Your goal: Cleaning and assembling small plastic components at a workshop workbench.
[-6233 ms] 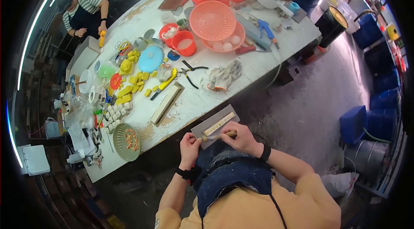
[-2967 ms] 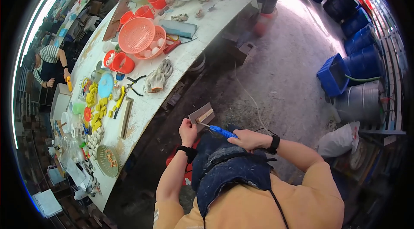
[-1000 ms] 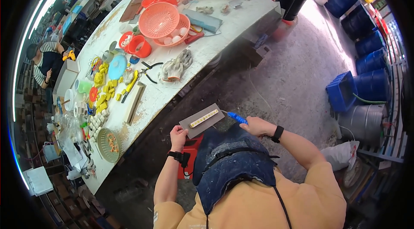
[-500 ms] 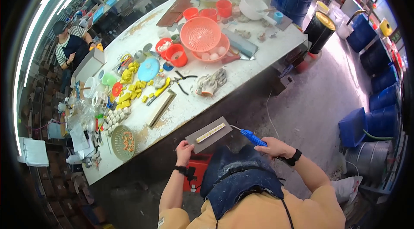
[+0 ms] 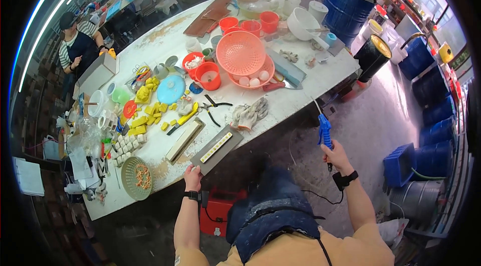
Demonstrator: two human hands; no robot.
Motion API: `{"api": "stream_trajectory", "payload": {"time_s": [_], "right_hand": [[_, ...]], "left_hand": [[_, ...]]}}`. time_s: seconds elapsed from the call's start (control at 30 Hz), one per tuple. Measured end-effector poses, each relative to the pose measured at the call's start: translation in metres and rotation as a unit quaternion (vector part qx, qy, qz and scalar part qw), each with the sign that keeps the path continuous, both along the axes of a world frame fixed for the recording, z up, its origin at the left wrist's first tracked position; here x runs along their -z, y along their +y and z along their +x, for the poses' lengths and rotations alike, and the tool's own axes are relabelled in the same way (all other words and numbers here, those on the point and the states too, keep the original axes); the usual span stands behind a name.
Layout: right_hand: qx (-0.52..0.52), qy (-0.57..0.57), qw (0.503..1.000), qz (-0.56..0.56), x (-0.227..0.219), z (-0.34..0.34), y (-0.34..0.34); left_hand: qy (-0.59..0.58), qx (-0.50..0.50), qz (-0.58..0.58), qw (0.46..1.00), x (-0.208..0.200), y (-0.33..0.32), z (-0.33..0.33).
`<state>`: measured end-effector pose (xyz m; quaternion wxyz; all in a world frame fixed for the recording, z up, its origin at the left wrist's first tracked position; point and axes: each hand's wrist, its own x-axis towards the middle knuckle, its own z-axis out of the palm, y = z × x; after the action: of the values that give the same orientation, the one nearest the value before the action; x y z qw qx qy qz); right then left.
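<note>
You wear this view on your head: it comes from the left lens of a side-by-side fisheye pair, looking down and forward over your own body. Your dark blue apron [image 5: 280, 198] sits close below, near six o'clock, with your left hand [image 5: 192, 178] toward seven and your right hand [image 5: 338, 158] toward four, both farther off. The white worktable [image 5: 325, 73] lies beyond, its near edge slanting from eight o'clock to two. The wide lens reaches a distant co-worker [image 5: 87, 53] at ten and blue drums [image 5: 435, 129] at three, bending straight lines toward the rim.
</note>
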<state>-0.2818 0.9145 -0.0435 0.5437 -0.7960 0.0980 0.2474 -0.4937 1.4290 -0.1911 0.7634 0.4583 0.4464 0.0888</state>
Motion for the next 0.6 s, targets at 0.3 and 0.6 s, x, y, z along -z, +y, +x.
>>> {"api": "stream_trajectory", "payload": {"time_s": [0.3,0.6], "right_hand": [[0.039,-0.067,0.991,0.112,0.045,0.217,0.069],[-0.047,-0.18,0.98,-0.073,0.136,0.379,0.1]], "left_hand": [[0.185,0.115,0.222,0.95,0.022,0.02,0.044],[0.268,-0.003,0.275,0.923,-0.01,0.034,0.02]]}}
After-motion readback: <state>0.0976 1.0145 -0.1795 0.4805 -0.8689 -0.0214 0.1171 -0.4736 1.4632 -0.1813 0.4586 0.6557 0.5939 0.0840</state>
